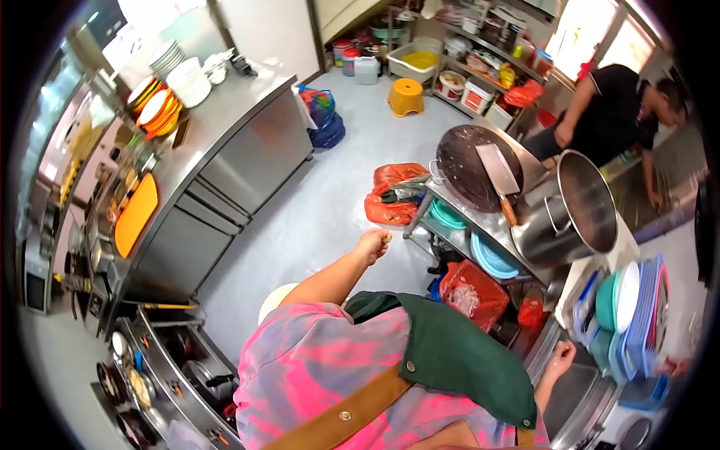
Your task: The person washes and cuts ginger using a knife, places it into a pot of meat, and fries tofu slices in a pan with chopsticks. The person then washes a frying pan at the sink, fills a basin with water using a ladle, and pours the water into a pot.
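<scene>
- Left hand (373,246): fingers curled around apparently a small pale item (388,238), over the floor (300,199) off the bench's (480,214) corner; loosening might drop it.
- Right hand (559,360): half-curled near plastic trays (643,319); cannot tell whether it holds anything.
- Cleaver (497,169): bumping its handle could dislodge it.

Pale grey floor (322,199) spreads before the yellow stool (406,97); metal shelves (491,51) and a bright window (587,34) stand to the stool's right.
</scene>
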### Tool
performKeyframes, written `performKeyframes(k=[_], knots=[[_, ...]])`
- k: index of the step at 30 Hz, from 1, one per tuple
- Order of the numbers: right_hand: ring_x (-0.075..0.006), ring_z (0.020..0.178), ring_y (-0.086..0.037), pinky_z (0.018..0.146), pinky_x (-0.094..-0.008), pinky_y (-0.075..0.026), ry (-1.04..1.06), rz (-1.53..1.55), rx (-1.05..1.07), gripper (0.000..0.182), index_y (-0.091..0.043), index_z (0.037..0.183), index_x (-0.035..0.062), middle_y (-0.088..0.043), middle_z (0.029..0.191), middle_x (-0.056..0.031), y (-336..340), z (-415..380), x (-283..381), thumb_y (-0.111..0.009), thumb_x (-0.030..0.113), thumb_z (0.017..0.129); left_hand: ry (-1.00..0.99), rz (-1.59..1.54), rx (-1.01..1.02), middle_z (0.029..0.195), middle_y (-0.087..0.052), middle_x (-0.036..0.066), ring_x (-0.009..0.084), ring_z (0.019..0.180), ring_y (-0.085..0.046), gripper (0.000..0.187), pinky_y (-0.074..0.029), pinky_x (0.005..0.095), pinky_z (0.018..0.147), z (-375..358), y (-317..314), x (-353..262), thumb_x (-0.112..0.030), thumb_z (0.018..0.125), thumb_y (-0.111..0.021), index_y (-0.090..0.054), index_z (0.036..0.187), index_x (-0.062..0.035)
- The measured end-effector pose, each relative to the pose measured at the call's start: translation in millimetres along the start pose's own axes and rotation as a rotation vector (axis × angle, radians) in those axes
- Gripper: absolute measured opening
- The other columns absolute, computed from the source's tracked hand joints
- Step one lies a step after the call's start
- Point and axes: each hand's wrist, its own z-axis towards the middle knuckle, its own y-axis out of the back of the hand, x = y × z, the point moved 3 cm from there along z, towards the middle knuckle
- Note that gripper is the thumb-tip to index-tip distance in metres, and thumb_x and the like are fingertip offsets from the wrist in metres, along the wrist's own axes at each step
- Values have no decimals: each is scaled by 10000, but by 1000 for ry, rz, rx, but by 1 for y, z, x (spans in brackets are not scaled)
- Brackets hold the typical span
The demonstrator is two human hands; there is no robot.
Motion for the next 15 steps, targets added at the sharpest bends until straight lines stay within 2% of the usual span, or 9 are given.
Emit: performKeyframes(k=[2, 4, 5, 6, 7, 8, 9, 10, 15], knots=[[-121, 794, -518, 738, -251, -435, 37, -47, 264, 217, -531, 996, 29, -542, 877, -34, -61, -1, 62, -600, 91, 801, 17, -25, -27, 607, -502, -16, 89, 497, -473, 124, -396, 213, 411, 1, 0, 3, -215, 821, -558, -543, 748, -116], [-177, 822, -565, 757, -284, -456, -18, -134, 353, 241, -557, 971, 50, -585, 895, -90, -118, -7, 99, -582, 40, 731, 46, -72, 169, 506, -394, -40, 84, 444, -378, 234, -313, 205, 389, 29, -3, 18, -174, 782, -561, -462, 570, -158], [-194, 800, -583, 740, -302, -468, 70, -180, 382, 255, -565, 959, 68, -598, 860, -101, -142, -4, 111, -579, 45, 705, 53, -38, 218, 514, -381, -43, 87, 443, -340, 243, -281, 216, 404, 37, -14, 9, -156, 761, -563, -433, 557, -174], [-217, 765, -594, 710, -326, -480, -57, -202, 506, 251, -562, 936, 77, -605, 831, -112, -165, 5, 115, -596, 77, 687, 53, -36, 125, 526, -389, -42, 89, 459, -348, 242, -286, 228, 425, 36, -21, 0, -171, 766, -570, -436, 565, -165], [-258, 738, -593, 687, -354, -483, -99, -123, 622, 235, -550, 904, 62, -598, 809, -124, -185, 15, 120, -600, 98, 678, 79, -46, 194, 572, -438, -35, 93, 495, -373, 188, -299, 228, 444, 46, -20, -2, -190, 777, -579, -484, 621, -151], [-299, 748, -575, 691, -365, -470, 61, -203, 754, 248, -536, 905, 52, -578, 807, -139, -209, 21, 106, -596, 98, 668, 84, -88, 112, 624, -485, -27, 101, 530, -399, 132, -314, 226, 466, 39, -17, -8, -209, 790, -592, -531, 701, -135], [-255, 754, -561, 688, -341, -457, 262, -151, 794, 217, -500, 885, 53, -555, 809, -112, -226, 31, 111, -572, 68, 681, 82, -47, 110, 696, -530, -19, 110, 581, -442, 98, -351, 227, 502, 48, -15, -18, -215, 807, -589, -560, 763, -132], [-313, 808, -548, 703, -378, -438, 193, -104, 875, 216, -491, 881, 50, -550, 842, -144, -240, 49, 112, -564, 92, 682, 58, -3, 138, 734, -549, -16, 110, 608, -472, 106, -375, 226, 522, 65, -26, -37, -224, 819, -580, -571, 786, -124], [-298, 793, -570, 674, -391, -445, 109, -232, 1077, 221, -480, 893, 63, -574, 816, -120, -284, 90, 98, -559, 128, 698, -114, -44, -30, 741, -590, 3, 107, 599, -531, 127, -464, 198, 565, 69, -24, -87, -223, 844, -568, -585, 849, -97]])
